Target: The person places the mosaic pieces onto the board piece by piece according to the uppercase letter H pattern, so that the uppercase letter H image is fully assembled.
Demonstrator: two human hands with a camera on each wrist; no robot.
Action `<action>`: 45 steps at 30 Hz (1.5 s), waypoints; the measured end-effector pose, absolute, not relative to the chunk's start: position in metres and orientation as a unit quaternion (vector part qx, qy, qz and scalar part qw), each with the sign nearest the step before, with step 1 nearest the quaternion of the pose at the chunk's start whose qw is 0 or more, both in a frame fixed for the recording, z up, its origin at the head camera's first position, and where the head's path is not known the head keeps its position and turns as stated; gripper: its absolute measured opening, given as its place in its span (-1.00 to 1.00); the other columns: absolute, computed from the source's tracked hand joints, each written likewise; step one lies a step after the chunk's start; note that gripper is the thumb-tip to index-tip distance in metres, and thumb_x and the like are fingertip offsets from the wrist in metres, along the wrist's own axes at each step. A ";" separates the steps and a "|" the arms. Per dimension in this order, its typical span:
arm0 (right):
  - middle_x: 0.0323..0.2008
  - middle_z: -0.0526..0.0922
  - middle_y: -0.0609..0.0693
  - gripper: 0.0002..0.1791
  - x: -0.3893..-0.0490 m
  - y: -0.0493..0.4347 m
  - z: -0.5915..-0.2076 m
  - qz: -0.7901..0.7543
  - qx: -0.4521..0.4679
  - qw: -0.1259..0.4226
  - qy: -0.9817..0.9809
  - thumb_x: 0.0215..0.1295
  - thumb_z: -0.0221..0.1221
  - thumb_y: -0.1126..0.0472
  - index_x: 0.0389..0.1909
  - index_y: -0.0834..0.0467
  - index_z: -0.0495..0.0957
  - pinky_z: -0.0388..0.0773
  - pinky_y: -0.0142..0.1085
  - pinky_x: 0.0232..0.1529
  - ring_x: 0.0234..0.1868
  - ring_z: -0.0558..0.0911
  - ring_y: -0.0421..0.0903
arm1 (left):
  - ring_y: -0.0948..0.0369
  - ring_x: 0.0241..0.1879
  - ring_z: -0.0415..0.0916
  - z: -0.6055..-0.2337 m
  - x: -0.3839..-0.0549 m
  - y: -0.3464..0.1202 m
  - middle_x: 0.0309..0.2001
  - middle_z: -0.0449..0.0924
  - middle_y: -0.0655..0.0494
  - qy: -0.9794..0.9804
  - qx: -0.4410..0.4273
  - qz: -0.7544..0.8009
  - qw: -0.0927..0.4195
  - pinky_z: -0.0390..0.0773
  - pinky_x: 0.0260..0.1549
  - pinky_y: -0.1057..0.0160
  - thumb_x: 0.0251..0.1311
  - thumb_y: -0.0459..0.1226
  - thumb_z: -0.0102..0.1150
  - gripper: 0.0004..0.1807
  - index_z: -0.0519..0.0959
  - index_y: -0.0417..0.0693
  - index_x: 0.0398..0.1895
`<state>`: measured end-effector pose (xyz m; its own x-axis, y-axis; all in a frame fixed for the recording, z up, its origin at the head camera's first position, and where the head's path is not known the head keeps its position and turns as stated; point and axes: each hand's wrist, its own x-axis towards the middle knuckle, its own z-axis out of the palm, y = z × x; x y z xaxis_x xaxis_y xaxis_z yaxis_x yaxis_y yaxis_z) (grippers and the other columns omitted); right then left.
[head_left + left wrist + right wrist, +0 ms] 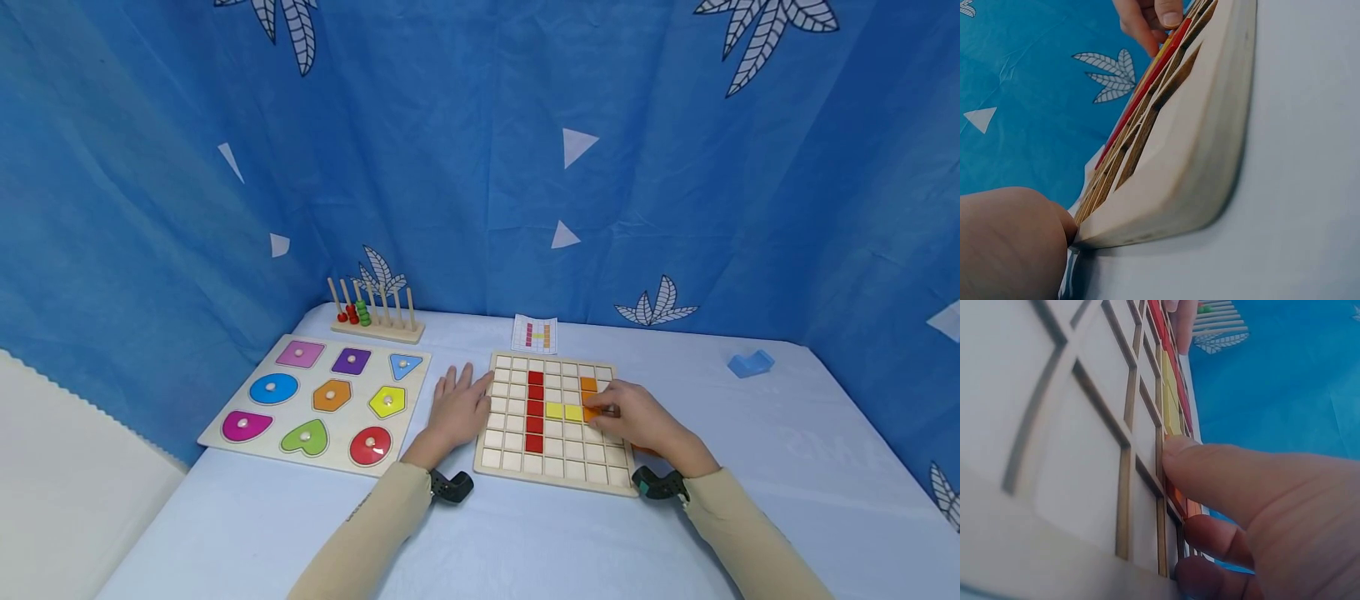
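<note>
A wooden grid board (512, 460) lies on the table between my hands. One column of it holds red tiles (535, 408), and two yellow tiles (564, 412) run from there to the right. Orange tiles (588, 384) sit in a column further right. My right hand (637, 417) has its thumb and curled fingers on an orange tile (1176, 499), beside the yellow ones. Flat by the board's left edge rests my left hand (455, 407), fingers spread and a fingertip at the rim. Part of an orange thing (645, 451) shows under the right wrist.
A shape puzzle board (341, 350) with knobbed pieces lies at the left. Behind it stands a peg stand (382, 331) with red and green beads. A printed pattern card (535, 334) lies beyond the grid. Far right sits a blue block (751, 364).
</note>
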<state>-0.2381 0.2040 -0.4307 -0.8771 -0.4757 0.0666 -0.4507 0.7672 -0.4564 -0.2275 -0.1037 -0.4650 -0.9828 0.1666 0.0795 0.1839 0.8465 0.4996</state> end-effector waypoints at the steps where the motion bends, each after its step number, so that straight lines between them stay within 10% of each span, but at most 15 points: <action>1: -0.21 0.67 0.01 -0.69 -0.238 0.204 -0.430 -0.237 -0.247 0.026 0.939 0.22 0.41 0.23 0.00 0.18 0.76 0.45 -0.36 -0.31 -0.29 0.47 -0.17 | -0.31 0.61 -0.14 -0.465 -0.228 -0.104 0.58 0.11 -0.29 -0.961 -0.091 -0.262 0.017 -0.10 0.55 -0.30 0.50 -0.16 -0.15 -0.46 0.37 0.06 0.51; 45: -0.28 0.69 0.00 -0.75 -0.238 0.209 -0.431 -0.251 -0.244 0.018 0.936 0.20 0.41 0.28 -0.09 0.22 0.78 0.39 -0.43 -0.39 -0.36 0.43 -0.18 | -0.29 0.62 -0.17 -0.468 -0.230 -0.105 0.60 0.08 -0.26 -0.962 -0.090 -0.258 0.012 -0.13 0.56 -0.28 0.53 -0.12 -0.19 -0.46 0.34 0.10 0.53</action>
<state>-0.2383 0.2086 -0.4315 -0.8800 -0.4666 0.0888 -0.4483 0.7542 -0.4797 -0.2305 -0.1052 -0.4684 -0.9835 0.1674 0.0691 0.1795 0.8503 0.4947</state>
